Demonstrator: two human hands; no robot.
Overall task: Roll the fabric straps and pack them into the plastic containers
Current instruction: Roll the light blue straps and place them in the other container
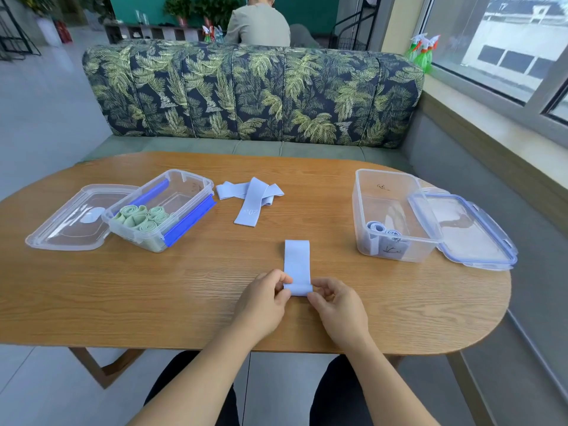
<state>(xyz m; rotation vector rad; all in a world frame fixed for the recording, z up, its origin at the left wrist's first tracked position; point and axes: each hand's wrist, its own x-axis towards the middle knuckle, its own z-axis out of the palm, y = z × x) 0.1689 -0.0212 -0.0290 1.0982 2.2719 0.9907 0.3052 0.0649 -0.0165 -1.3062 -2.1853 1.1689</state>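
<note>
A pale blue fabric strap [296,262] lies flat on the wooden table [184,287], pointing away from me. Its near end is folded over into a small roll. My left hand [264,302] pinches the roll's left side and my right hand [338,305] pinches its right side. A loose pile of blue straps [250,195] lies further back. On the left, a clear container [187,192] holds several rolled green straps [140,216]. A taller clear container [387,192] at the right holds rolled blue straps [381,229].
A clear lid [70,219] lies left of the green-strap container. A blue-rimmed lid [470,232] leans against the right container. A leaf-patterned sofa [252,93] stands behind the table, a person sits beyond it, and a window ledge runs along the right.
</note>
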